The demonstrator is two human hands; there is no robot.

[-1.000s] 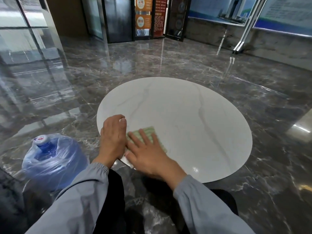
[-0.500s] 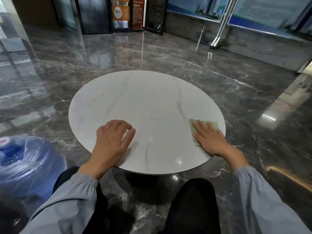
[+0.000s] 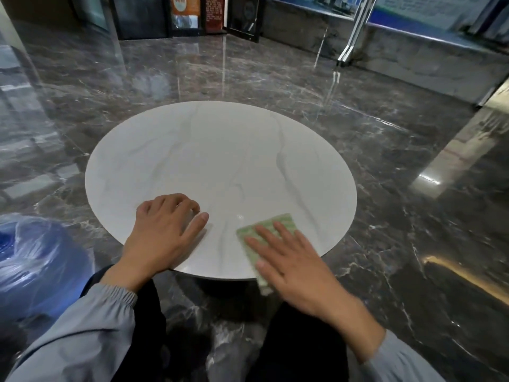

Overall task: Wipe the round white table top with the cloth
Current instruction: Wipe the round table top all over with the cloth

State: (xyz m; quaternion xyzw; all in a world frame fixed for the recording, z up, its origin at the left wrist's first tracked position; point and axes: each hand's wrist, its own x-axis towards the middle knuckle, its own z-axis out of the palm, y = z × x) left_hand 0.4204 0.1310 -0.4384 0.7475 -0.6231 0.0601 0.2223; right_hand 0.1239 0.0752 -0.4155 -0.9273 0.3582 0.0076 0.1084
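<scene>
The round white marble-veined table top (image 3: 220, 155) lies low in front of me. A green patterned cloth (image 3: 268, 227) sits at its near edge, right of centre, with one corner hanging over the rim. My right hand (image 3: 292, 260) presses flat on the cloth, fingers straight and spread. My left hand (image 3: 162, 232) rests palm down on the near left part of the table top, its fingers lightly bent, holding nothing.
A large blue water jug wrapped in clear plastic (image 3: 35, 268) stands on the floor at my left. Glossy dark marble floor (image 3: 385, 161) surrounds the table. My dark-trousered knees (image 3: 297, 340) are under the near rim. Dark doors and a low wall stand far back.
My right hand has slid the cloth from the table's right edge back toward the near middle edge. My left hand has stayed in about the same spot.
</scene>
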